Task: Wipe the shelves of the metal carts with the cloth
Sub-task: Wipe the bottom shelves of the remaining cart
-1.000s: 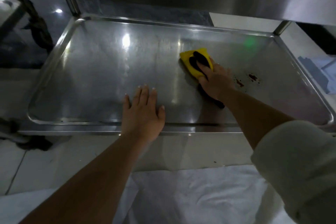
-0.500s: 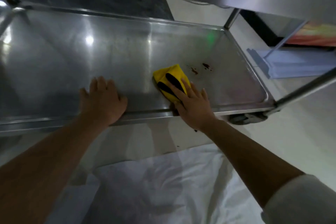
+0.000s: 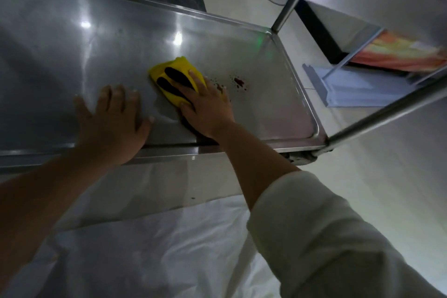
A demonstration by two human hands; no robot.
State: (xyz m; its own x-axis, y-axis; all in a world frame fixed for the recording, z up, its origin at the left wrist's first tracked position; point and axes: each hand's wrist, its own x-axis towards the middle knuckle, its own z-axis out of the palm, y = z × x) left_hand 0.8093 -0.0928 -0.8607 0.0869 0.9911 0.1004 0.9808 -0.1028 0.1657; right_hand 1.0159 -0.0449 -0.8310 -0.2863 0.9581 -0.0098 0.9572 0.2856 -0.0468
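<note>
Steel fills most of the view: a cart shelf (image 3: 72,60) with a raised lip, running long from left to right, its near edge closest to the person leaning over it. Going from the left, the left hand (image 3: 113,123) lies flat on the metal near that front lip, fingers spread wide, holding nothing; I read it as a brace to steady the lean.

Just beside it, to the right, the right hand (image 3: 208,109) presses down on a folded yellow cloth (image 3: 176,80) marked with dark stripes. The fingers lie stretched over the cloth and pin it flat to the shelf rather than bunching it up. The cloth pokes out ahead of the fingertips, towards the back-left, with its long side running diagonally across the shelf.

Further right comes what matters for the coming stroke. A scatter of dark reddish spots (image 3: 239,82) sits on the metal just beyond the right hand, nearer the shelf's right end, and some small specks lie almost against the knuckles. So the dirt lies to the right of the cloth, and the right hand is plainly the nearer one. A sweep to the right looks like the obvious stroke.

Past the spots, the shelf ends at its right rim, by an upright cart post (image 3: 283,17).
</note>
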